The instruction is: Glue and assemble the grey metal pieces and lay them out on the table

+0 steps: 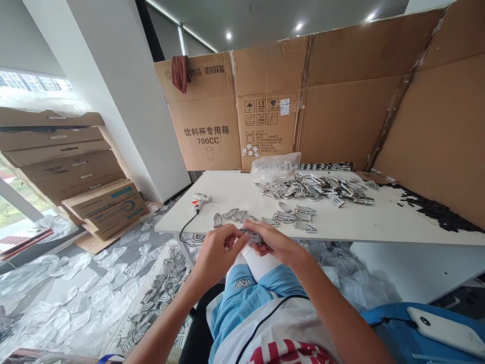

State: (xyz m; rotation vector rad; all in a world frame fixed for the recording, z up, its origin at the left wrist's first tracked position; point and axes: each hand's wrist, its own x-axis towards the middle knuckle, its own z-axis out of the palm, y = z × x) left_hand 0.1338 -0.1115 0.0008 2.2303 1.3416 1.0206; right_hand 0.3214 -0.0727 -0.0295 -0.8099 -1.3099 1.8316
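Just in front of the table edge, above my lap, I hold a small silver metal loop-shaped piece (253,237), rounded like a carabiner. My right hand (273,241) is closed around it from the right, its fingers curled beneath. My left hand (222,252) pinches at the piece's left end with thumb and forefinger; the fingertips partly hide that end. On the table just beyond my hands lie several similar metal pieces (303,217), some in a loose row on the left. A bigger heap of them (316,187) is farther back.
A white glue gun (200,201) with a black cord lies at the table's left. A clear plastic bag (276,168) rests behind the heap. Black strips (441,210) lie at right. Cardboard walls (271,121) enclose the back. More metal pieces (159,293) are piled below left.
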